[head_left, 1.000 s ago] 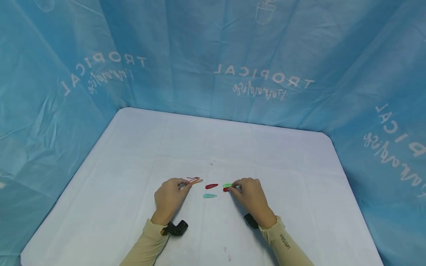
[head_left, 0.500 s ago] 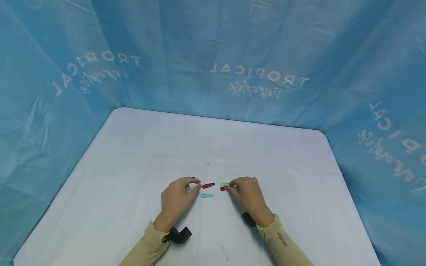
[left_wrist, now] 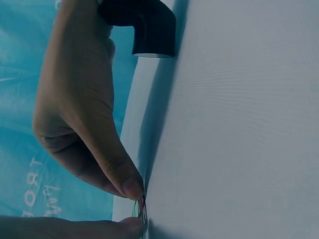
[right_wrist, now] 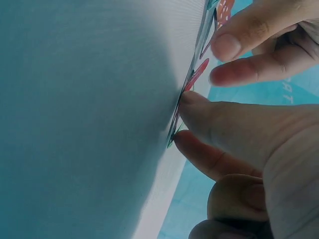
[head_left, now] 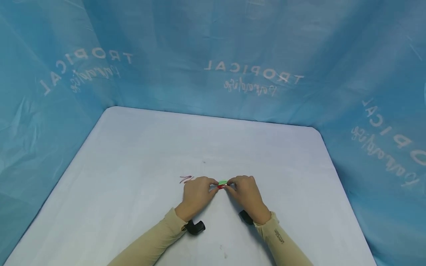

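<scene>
Partly covered by fingertips, a slim green hair clip (head_left: 222, 182) and slim red hair clip (head_left: 220, 187) are pinched by the right hand (head_left: 246, 192). The left hand (head_left: 198, 194) is angled inward; its grip cannot be told.

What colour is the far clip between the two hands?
Bright green: the far clip shows best in the head view.

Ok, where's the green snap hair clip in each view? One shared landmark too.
Head: the green snap hair clip, below centre, between left hand and right hand, above a red hair clip.
Left wrist: thin green edge, low, left of centre, between the two hands' fingertips.
Right wrist: probably the green sliver near centre, at the right hand's lower fingertip.
Shared landmark: the left hand, upper right in the right wrist view.
</scene>
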A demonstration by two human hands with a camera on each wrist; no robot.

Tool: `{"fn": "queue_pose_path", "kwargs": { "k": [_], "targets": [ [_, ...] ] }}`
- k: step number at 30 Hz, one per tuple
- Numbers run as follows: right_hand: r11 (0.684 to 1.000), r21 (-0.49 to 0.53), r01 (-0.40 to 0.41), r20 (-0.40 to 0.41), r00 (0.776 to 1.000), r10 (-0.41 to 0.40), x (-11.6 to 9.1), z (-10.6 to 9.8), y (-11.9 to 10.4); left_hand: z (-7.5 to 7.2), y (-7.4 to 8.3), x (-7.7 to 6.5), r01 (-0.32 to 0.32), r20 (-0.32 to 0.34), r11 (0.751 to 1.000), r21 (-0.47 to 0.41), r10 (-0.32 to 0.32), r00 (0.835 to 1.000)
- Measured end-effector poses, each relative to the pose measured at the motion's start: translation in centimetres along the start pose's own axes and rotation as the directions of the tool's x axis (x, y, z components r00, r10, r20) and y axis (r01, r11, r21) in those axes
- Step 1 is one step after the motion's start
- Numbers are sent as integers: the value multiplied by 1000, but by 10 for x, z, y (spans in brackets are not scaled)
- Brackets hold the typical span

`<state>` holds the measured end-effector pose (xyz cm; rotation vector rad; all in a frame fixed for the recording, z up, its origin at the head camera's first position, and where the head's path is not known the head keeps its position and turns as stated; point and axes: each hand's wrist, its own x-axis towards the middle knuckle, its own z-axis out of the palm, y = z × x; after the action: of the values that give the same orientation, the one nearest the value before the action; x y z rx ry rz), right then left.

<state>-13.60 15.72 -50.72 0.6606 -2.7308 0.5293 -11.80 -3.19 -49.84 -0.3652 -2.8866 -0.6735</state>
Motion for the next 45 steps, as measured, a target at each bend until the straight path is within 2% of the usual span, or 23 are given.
{"fn": "queue_pose_path", "kwargs": {
  "k": [3, 8, 14, 22, 26, 29, 34, 36, 38, 40, 41, 42, 43, 45],
  "targets": [
    [1000, -15, 6, 24, 1000, -6, 3, 2, -3, 1, -2, -3, 22, -18, 1000, 15, -21, 1000],
    [999, -27, -24, 43, 999, 25, 4, 0, -4, 2, -2, -2, -14, -38, 1000, 24, 15, 999],
    [999, -23, -39, 44, 998, 40, 2, -1, -3, 4, 0, 0, -16, -25, 999, 34, 17, 1000],
    [993, 58, -106, 126, 987, 98, 3, -2, -3, 5, 1, -1, 0, -13, 1000, 8, 0, 1000],
    [994, 68, -90, 117, 990, 82, 3, -3, -2, 7, 2, 0, 8, -31, 1000, -16, -9, 999],
    [996, 61, -63, 97, 994, 57, 3, -4, -2, 8, 1, 1, 1, -57, 1000, -18, -2, 998],
    [995, 75, -65, 108, 993, 57, 4, -7, -2, 5, -3, 3, -16, -119, 1000, -22, 13, 993],
    [995, 88, -53, 97, 994, 45, 5, -9, -2, 1, -6, 4, -19, -140, 998, -55, 11, 990],
    [997, 74, 4, 39, 999, -7, 6, -12, -3, -5, -8, 5, -4, -128, 989, -149, -15, 992],
    [995, 29, 93, -57, 994, -91, 8, -18, -5, -14, -11, 7, 37, -62, 955, -295, -57, 996],
    [991, 0, 133, -111, 985, -132, 8, -22, -6, -19, -12, 8, 70, -11, 920, -385, -81, 997],
    [985, -34, 172, -165, 971, -175, 9, -27, -9, -25, -12, 9, 110, 37, 872, -476, -105, 994],
    [976, -72, 207, -218, 951, -218, 9, -32, -11, -30, -12, 10, 153, 91, 811, -565, -124, 988],
    [957, -121, 265, -308, 906, -290, 10, -42, -15, -43, -11, 11, 225, 172, 696, -682, -147, 974]
  ]
}}
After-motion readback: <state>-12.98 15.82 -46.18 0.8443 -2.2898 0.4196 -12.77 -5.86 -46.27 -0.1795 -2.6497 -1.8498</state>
